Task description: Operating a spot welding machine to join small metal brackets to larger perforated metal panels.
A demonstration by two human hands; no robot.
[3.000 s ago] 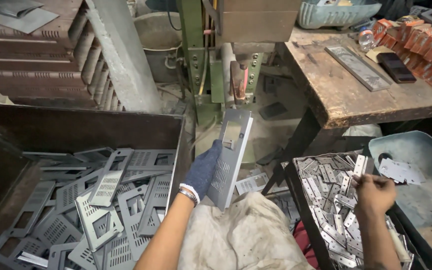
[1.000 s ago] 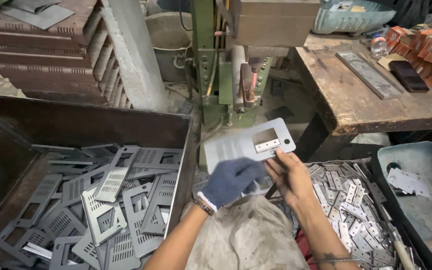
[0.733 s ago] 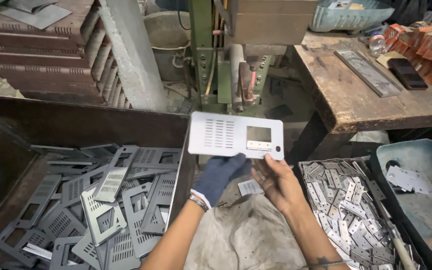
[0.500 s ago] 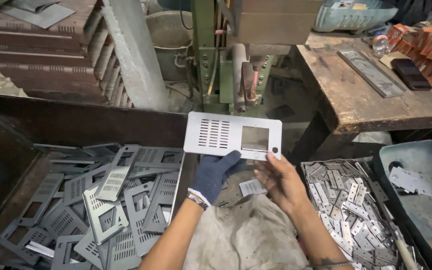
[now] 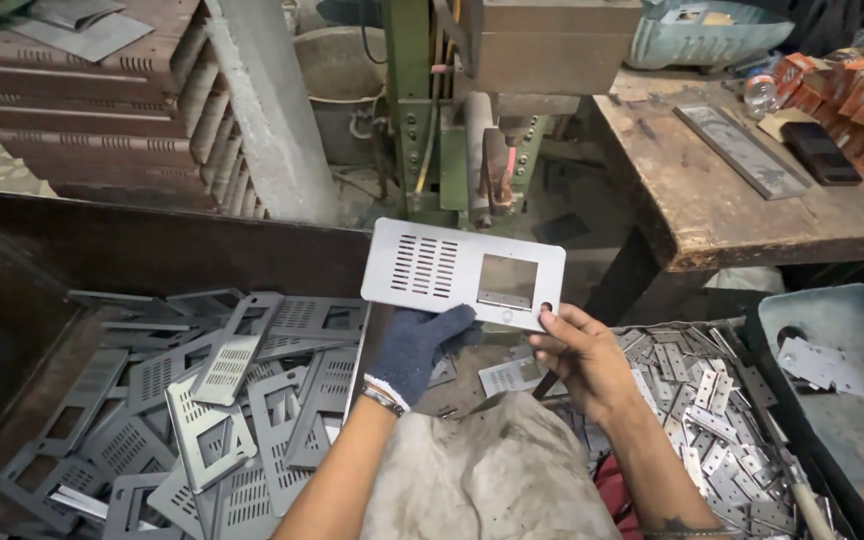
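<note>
At the centre of the head view, a flat grey sheet-metal plate (image 5: 464,272) with a block of ventilation slots, a square window and a small round hole near its lower right corner is held up in the air in front of a green press machine (image 5: 452,120). The left hand (image 5: 420,345), in a dark blue knit glove, grips the plate's lower edge from below, its fingers closed over the metal under the slots. The bare right hand (image 5: 580,355) pinches the lower right corner beside the hole, thumb on the face of the plate. A small metal strip sits along the lower edge of the window. To the left, a dark bin (image 5: 12,300) holds a loose heap of similar slotted plates (image 5: 222,400) lying at all angles. To the right, below the right forearm, a tray of small metal hinge pieces (image 5: 712,400) is piled thick. A grey-blue plastic tub (image 5: 852,340) at the far right holds one flat offcut. A worn wooden workbench (image 5: 742,190) stands behind, carrying a long metal strip and orange boxes. A pale cloth (image 5: 492,480) covers the person's lap between the two arms.
</note>
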